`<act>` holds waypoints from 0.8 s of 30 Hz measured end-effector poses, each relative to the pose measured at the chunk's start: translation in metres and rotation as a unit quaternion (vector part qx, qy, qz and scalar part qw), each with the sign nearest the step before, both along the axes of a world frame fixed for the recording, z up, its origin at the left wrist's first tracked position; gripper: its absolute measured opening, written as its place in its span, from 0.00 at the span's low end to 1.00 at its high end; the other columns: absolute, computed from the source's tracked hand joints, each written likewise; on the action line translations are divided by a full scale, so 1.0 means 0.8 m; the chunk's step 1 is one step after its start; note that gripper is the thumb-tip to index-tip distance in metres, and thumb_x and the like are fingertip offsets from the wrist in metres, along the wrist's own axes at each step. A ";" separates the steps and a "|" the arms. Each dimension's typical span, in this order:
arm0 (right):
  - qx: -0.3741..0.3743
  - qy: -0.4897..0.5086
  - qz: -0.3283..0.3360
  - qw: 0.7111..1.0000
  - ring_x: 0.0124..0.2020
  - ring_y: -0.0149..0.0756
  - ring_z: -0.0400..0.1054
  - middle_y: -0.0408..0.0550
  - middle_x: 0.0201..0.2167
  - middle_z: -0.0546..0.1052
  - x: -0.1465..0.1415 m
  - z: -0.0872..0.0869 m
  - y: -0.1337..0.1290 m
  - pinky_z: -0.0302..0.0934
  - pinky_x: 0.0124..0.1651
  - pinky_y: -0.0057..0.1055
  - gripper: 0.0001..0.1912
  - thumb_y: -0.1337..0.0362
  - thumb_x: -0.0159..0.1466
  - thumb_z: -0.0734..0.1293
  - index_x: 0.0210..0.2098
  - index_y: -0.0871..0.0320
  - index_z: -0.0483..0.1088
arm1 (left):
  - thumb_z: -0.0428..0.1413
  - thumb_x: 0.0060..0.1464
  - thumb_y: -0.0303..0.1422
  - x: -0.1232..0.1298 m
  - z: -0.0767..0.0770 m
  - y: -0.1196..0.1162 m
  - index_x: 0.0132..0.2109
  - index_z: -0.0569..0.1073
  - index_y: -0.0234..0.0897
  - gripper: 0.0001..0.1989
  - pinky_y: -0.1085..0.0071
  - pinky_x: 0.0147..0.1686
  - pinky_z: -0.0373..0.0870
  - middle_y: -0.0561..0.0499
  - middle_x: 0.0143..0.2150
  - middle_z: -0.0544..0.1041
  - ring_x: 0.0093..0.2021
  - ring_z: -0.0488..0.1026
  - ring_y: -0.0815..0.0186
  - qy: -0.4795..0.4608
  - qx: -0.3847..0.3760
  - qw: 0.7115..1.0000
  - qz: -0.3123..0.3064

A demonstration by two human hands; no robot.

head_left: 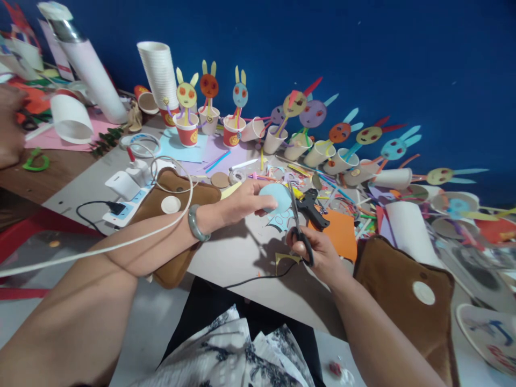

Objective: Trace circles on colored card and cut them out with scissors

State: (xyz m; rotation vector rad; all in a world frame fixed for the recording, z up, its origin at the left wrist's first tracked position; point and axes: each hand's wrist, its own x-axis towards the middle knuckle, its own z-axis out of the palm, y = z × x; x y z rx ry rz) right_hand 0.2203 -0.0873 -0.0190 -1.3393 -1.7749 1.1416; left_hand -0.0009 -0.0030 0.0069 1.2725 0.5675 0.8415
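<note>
"What do we find in hand?"

"We note the left hand's grip (pixel 245 201) on a light-blue disc (pixel 277 196) and the right hand's grip (pixel 316 250) on black-handled scissors (pixel 296 217), their blades beside the disc's edge."

"And on the table (pixel 245 258)?"

"We record a black glue gun (pixel 309 207) right of the scissors, next to an orange sheet (pixel 336 235); behind, rabbit-faced figures (pixel 241 95) in paper cups (pixel 234 133), some cups tipped, line the blue wall (pixel 274 43)."
</note>
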 end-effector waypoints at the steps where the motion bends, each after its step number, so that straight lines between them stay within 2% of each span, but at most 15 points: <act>1: 0.000 0.000 0.000 1.000 0.24 0.32 0.55 0.41 0.21 0.65 -0.001 0.001 0.000 0.51 0.29 0.32 0.32 0.31 0.57 0.68 0.24 0.56 0.67 | 0.59 0.42 0.35 0.000 0.000 0.000 0.28 0.71 0.34 0.08 0.77 0.23 0.60 0.57 0.23 0.66 0.24 0.60 0.75 0.001 0.000 1.000 0.000; 13: -0.006 0.011 0.000 1.000 0.24 0.32 0.54 0.41 0.21 0.64 0.001 0.000 -0.001 0.51 0.29 0.32 0.32 0.31 0.56 0.69 0.24 0.56 0.67 | 0.59 0.44 0.34 0.001 -0.007 0.004 0.27 0.69 0.34 0.07 0.76 0.24 0.60 0.57 0.24 0.65 0.24 0.61 0.76 -0.019 0.025 1.000 0.004; 24: -0.012 -0.010 -0.012 1.000 0.25 0.32 0.55 0.41 0.21 0.64 0.001 0.001 0.000 0.50 0.29 0.32 0.31 0.33 0.58 0.68 0.25 0.56 0.67 | 0.59 0.43 0.33 0.002 -0.004 0.002 0.29 0.70 0.34 0.07 0.75 0.23 0.58 0.57 0.24 0.64 0.23 0.60 0.76 -0.026 0.019 0.999 0.013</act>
